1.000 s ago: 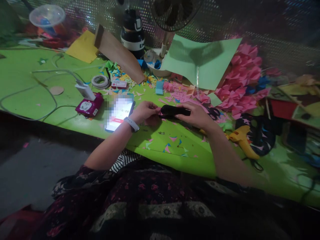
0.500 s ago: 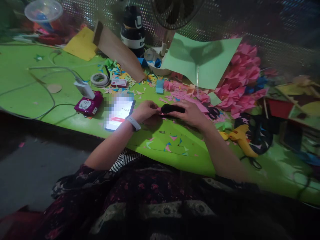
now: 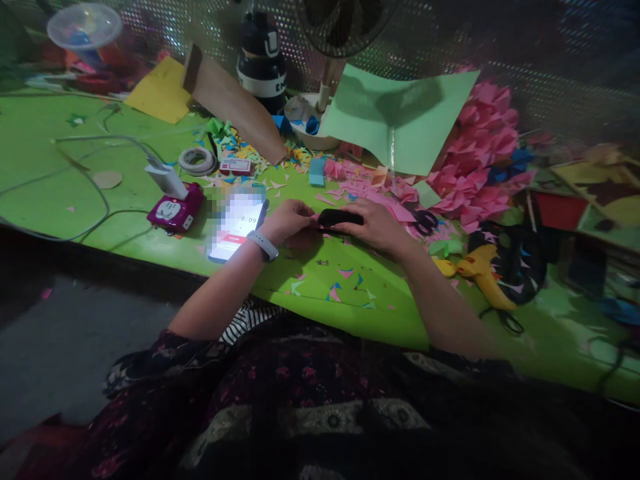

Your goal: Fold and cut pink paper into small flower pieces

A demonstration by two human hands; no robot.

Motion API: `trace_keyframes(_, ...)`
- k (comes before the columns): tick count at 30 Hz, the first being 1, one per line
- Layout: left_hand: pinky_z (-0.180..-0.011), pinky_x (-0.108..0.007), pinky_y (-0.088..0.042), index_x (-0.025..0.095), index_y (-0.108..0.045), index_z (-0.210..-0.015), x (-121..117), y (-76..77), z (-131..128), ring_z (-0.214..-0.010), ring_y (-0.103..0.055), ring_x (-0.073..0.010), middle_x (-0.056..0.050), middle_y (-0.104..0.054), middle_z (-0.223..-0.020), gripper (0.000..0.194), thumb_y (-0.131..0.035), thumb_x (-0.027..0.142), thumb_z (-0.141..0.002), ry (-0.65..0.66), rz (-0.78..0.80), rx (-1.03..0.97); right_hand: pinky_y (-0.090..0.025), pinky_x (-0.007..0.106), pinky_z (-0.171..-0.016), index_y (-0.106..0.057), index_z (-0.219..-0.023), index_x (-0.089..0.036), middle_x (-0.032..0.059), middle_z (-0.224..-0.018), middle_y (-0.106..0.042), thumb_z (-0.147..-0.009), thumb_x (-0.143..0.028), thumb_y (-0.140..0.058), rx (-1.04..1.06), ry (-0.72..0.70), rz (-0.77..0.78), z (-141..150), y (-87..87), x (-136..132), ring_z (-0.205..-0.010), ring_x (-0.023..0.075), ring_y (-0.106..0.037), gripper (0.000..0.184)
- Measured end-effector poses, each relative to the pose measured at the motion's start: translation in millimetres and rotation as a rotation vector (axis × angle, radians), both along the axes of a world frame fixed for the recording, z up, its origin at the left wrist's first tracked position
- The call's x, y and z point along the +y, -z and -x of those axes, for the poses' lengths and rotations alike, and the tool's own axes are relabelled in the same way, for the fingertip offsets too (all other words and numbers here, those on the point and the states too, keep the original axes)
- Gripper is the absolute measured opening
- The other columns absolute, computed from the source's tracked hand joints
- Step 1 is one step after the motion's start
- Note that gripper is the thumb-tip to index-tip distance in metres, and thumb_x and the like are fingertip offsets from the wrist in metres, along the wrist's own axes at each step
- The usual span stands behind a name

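My right hand point(image 3: 379, 225) is closed round a black stapler point(image 3: 341, 217), which points left just above the green table point(image 3: 305, 280). At the stapler's front end is a small piece of pink paper point(image 3: 316, 219), pinched between the fingertips of my left hand point(image 3: 290, 221). The paper reaches the stapler's jaws; how far in it goes is hidden. A lit phone point(image 3: 239, 223) with a timer lies beside my left wrist, which wears a pale band point(image 3: 263, 245).
Pink paper scraps point(image 3: 377, 190) and a heap of folded pink paper point(image 3: 477, 153) lie behind my hands. Dark-handled scissors point(image 3: 425, 223) are near my right wrist. A yellow glue gun point(image 3: 485, 273) lies right; a purple power adapter point(image 3: 175, 210) and tape roll point(image 3: 197, 161) lie left.
Both hands keep their hold on the stapler and the pink paper, nearly in place. The gap between the stapler's arms looks smaller. The phone's timer went from 0:08 to 0:09. The view shifted slightly.
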State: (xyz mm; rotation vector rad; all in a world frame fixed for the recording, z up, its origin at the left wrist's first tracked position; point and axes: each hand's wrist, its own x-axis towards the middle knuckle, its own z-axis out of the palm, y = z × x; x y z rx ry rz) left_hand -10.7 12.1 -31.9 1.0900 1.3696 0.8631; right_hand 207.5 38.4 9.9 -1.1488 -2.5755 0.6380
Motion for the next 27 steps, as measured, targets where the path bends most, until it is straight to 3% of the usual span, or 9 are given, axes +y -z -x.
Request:
trace_keyframes(8, -0.068, -0.027, -0.048, 0.014, -0.069, -0.074, -2.8, -7.1, 8.9, -0.065, -0.061, -0.0125, -0.005, -0.070, -0.071, 0.009, -0.077, 0.012, -0.074, 0.041, 0.017, 0.047, -0.048, 0.045, -0.089, -0.074, -0.113, -0.029, 0.0084, -0.109, -0.071, -0.090, -0.049, -0.065, 0.018, 0.013, 0.026, -0.1, -1.7, -1.5, -0.102, 0.0293, -0.061, 0.032)
trace_keyframes(19, -0.070, -0.028, -0.049, 0.013, -0.067, -0.073, -0.3, 1.4, 5.4, -0.064, -0.062, -0.0113, -0.005, -0.070, -0.072, 0.009, -0.074, 0.009, -0.077, 0.035, 0.030, -0.038, -0.048, 0.044, -0.086, -0.073, -0.116, -0.028, 0.0094, -0.109, -0.070, -0.089, -0.048, -0.066, 0.010, 0.016, 0.039, -1.8, 0.9, 1.1, -0.100, 0.0289, -0.061, 0.035)
trace_keyframes(27, -0.068, -0.028, -0.049, 0.014, -0.066, -0.075, -2.3, -2.9, 6.0, -0.063, -0.062, -0.0114, -0.004, -0.068, -0.071, 0.012, -0.077, 0.009, -0.076, 0.023, 0.074, -0.077, -0.048, 0.046, -0.091, -0.074, -0.115, -0.027, 0.0088, -0.113, -0.072, -0.088, -0.049, -0.066, 0.034, 0.027, 0.051, -2.3, -1.2, 2.1, -0.104, 0.0297, -0.062, 0.035)
